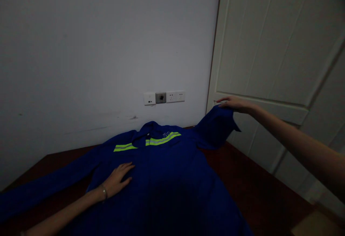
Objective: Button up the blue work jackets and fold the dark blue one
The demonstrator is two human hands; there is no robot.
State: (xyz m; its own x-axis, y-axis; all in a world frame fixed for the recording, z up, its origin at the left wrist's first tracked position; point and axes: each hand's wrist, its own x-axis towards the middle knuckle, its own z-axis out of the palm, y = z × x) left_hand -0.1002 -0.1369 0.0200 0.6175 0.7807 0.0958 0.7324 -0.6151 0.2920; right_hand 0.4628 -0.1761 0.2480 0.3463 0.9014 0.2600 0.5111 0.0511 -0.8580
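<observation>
A blue work jacket [167, 171] with yellow-green and grey reflective strips across the chest lies spread front side up, its collar toward the wall. My left hand [118, 179] rests flat on the chest at the left, fingers outstretched, a bracelet at the wrist. On the right, my right hand [231, 104] pinches the jacket's sleeve and holds it raised off the surface, so the cloth hangs in a fold below the fingers. The other sleeve stretches out flat to the lower left. Dark shadow covers the jacket's lower front.
Beneath the jacket is a dark red-brown tabletop [242, 178]. A pale wall [107, 49] with a row of sockets [170, 96] stands right behind it. White panelled doors [264, 49] border the right side. A pale, blurred object [318, 223] shows at the lower right corner.
</observation>
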